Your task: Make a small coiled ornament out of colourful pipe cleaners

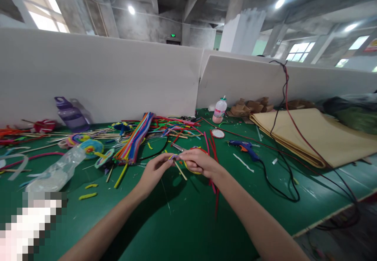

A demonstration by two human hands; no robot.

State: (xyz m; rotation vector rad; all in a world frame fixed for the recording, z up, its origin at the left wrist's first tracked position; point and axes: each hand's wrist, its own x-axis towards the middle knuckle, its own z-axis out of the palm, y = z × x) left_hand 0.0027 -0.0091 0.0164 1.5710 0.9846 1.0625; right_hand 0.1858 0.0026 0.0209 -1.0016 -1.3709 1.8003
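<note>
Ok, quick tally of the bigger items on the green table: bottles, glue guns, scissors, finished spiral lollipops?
Bottles: 2, a purple bottle and a pink bottle
Glue guns: 1, the blue glue gun
Scissors: 1, the scissors
Spiral lollipops: 3, e.g. blue spiral
Total: 7

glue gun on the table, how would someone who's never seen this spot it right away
Start at the stack of tan paper sheets on the right of the green table. Just left of its near corner lies the glue gun, right of the person's hands. It is the only blue tool with an orange trigger, trailing a black cord.
</note>
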